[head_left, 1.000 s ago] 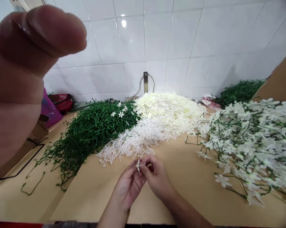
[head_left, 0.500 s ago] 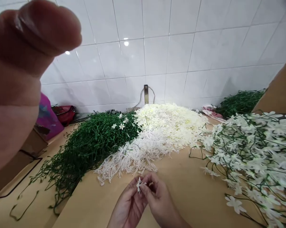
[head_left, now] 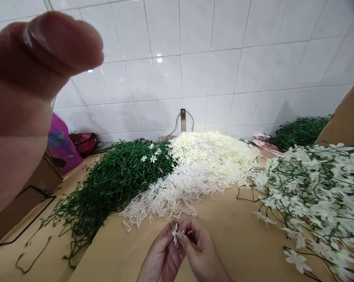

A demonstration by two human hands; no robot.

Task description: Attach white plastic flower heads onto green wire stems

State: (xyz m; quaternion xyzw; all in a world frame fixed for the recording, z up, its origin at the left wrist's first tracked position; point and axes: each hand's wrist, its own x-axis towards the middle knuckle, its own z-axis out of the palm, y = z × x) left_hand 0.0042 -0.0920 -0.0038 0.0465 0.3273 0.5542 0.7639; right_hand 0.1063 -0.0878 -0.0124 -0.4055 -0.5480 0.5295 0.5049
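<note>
My left hand point(head_left: 165, 250) and my right hand point(head_left: 196, 244) meet low in the middle of the head view, above the cardboard surface point(head_left: 115, 250). Pinched between the fingers of both is a small white artificial flower point(head_left: 175, 234), its petals turned sideways. Just beyond the hands lies a heap of thin white stamen-like pieces point(head_left: 168, 196). Behind it rises a mound of loose cream-white petals point(head_left: 215, 152). A pile of green plastic stems point(head_left: 121, 172) spreads to the left. On the right are stemmed white flowers point(head_left: 315, 184) in a large tangled bunch.
A hand point(head_left: 47, 66) looms very close to the lens at upper left, its owner not shown. Behind it stand a purple bag point(head_left: 61, 145) and a red pouch point(head_left: 83, 144). More green stems point(head_left: 302, 131) lie at back right beside a cardboard flap point(head_left: 344, 117). White tiles point(head_left: 194, 35) form the wall.
The whole scene sits slightly lower and further right in the picture, as the camera has tilted a little. Both hands keep their pinch on the small flower.
</note>
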